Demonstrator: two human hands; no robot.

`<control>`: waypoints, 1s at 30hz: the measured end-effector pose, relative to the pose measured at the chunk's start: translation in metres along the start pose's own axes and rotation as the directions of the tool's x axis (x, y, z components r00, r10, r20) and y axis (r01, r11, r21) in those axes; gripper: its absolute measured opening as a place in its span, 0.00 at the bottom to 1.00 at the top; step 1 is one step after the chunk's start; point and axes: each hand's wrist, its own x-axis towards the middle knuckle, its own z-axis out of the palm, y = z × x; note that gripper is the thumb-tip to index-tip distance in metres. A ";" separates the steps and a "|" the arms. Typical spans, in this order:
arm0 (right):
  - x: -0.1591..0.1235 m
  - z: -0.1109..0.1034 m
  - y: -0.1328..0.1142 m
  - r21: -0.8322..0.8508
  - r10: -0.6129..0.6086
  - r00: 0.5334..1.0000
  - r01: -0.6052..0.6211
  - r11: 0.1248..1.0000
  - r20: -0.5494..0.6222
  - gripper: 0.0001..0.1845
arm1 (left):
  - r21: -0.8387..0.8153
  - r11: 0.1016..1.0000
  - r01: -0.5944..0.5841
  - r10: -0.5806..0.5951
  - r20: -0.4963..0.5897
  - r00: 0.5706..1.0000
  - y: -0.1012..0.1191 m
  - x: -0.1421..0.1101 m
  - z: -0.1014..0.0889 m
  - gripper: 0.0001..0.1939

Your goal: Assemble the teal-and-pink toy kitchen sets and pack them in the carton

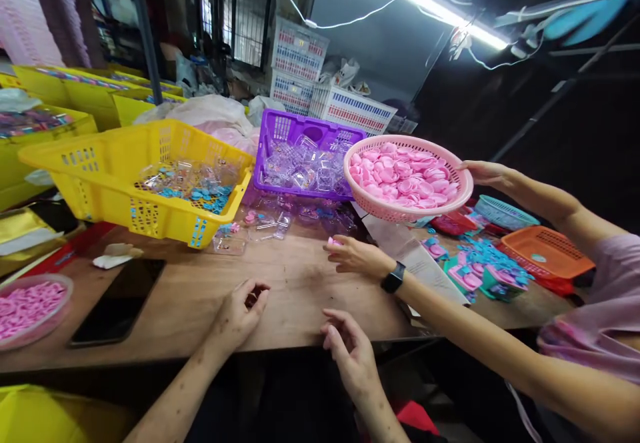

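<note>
We're resting both hands, seemingly empty, at the bench; work is looking unfinished.
Left hand: fingers sitting curled, slightly apart; right hand: fingers sitting bent, apart. Clear cases are lying beyond; loose pink pieces are filling a co-worker's pink basket.

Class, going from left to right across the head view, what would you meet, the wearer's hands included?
Round tub of pink pieces, black phone, left hand, right hand, dark watch on a co-worker's wrist, orange basket.
</note>
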 end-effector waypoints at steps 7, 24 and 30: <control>-0.015 0.018 -0.002 -0.163 -0.159 0.961 0.199 0.966 0.227 0.15 | 0.075 0.993 0.087 -0.089 0.021 0.996 -0.009 0.003 -0.002 0.18; -0.075 0.057 0.007 -0.119 -0.031 0.881 0.099 0.988 0.472 0.09 | 0.242 0.953 0.181 -0.207 0.090 0.974 -0.020 0.010 -0.015 0.19; -0.091 0.050 0.023 -0.104 -0.001 0.916 0.047 0.993 0.402 0.12 | 0.336 0.937 0.096 -0.145 0.125 0.981 -0.024 0.010 -0.016 0.22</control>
